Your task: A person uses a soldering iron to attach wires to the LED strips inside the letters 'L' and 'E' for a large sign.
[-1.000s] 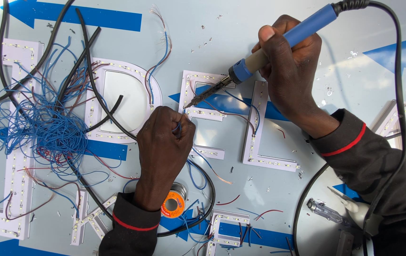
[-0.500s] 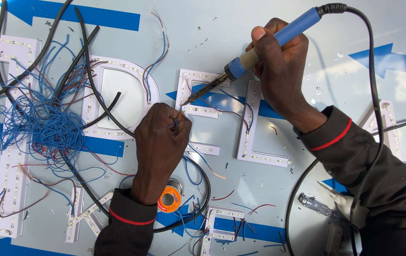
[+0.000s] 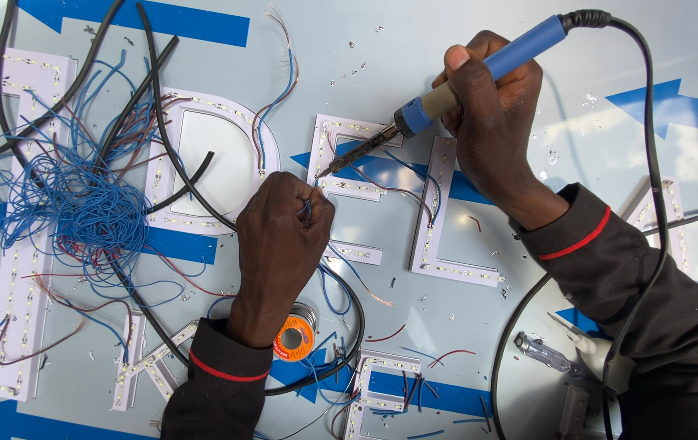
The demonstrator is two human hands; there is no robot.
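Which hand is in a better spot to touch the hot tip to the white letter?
Probably the right hand. It holds the blue soldering iron, whose tip sits just above the white letter. The left hand is below, pinching a blue wire beside the letter.

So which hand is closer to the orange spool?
Left. The left hand is just above the orange spool, whose edge sits beside that wrist. The right hand is far up and to the right, gripping the soldering iron.
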